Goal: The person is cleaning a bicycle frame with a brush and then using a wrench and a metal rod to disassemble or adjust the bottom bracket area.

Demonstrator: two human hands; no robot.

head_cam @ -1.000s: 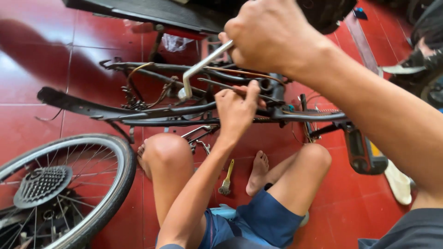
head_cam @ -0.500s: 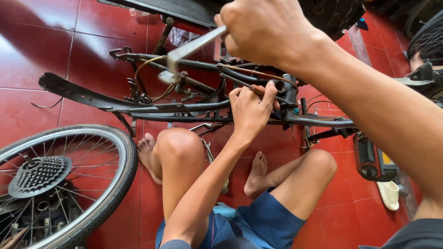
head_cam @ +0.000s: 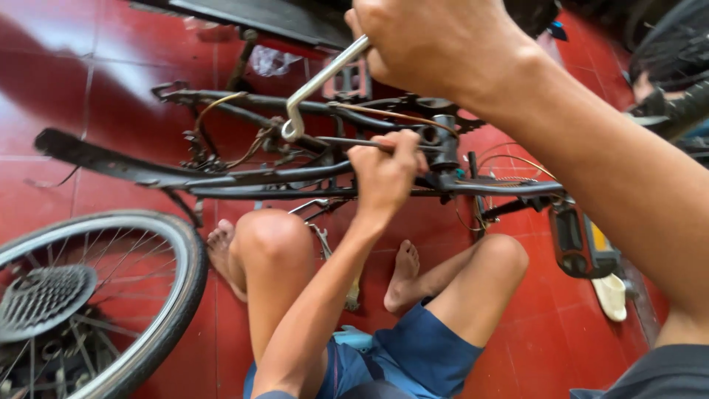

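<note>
right hand (head_cam: 436,44) fisted round bent steel wrench (head_cam: 317,85) above bicycle frame (head_cam: 295,174) | left hand (head_cam: 384,174) gripping frame tube on the red floor | wrench looks stiff, slick; best held at its long end

The right hand (head_cam: 436,48) has swung the metal wrench (head_cam: 321,81) from near-level to slanting steeply down-left.

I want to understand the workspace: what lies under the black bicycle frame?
Under the bicycle frame show red floor tiles, a bent knee, two bare feet and a tool. The frame hides anything directly beneath its tubes.
</note>
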